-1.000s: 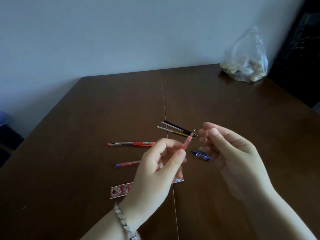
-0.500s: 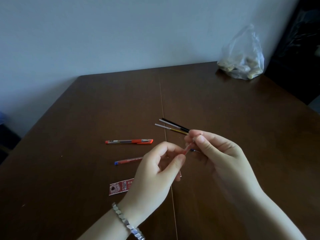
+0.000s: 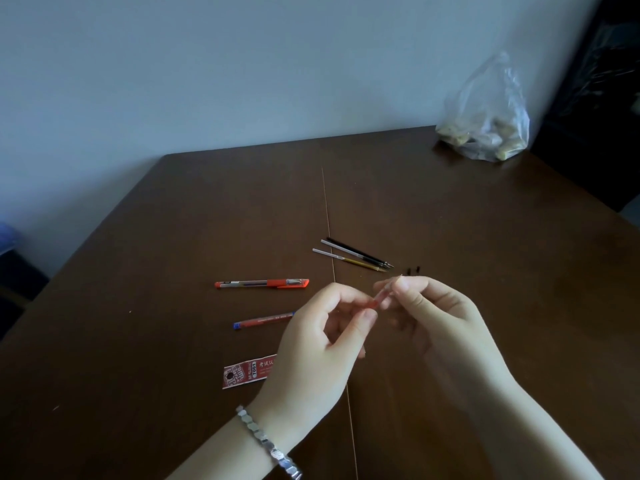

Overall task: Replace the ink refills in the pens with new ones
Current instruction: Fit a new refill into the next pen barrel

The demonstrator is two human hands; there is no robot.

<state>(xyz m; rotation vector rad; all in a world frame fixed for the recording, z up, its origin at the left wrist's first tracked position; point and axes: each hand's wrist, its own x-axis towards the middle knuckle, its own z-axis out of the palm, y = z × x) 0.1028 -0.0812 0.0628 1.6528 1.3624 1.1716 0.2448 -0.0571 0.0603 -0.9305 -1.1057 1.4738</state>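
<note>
A thin red refill [image 3: 378, 298] slants between both hands above the table. My left hand [image 3: 311, 355] pinches its lower end with thumb and forefinger. My right hand [image 3: 440, 327] pinches its upper tip. An orange capped pen [image 3: 261, 283] lies on the table to the left. A red refill tube with a blue end [image 3: 263, 320] lies below it, partly behind my left hand. Three refills, black, grey and gold [image 3: 356, 259], lie side by side beyond my hands.
A red and white paper packet [image 3: 247, 373] lies under my left wrist. Two tiny dark caps [image 3: 412, 270] sit by the refill tips. A clear plastic bag [image 3: 486, 126] of pale lumps stands at the far right corner of the brown table [image 3: 173, 237].
My right hand has closed in on the tip of the red refill and now pinches it. The blue pen piece seen a second ago is hidden behind my right hand.
</note>
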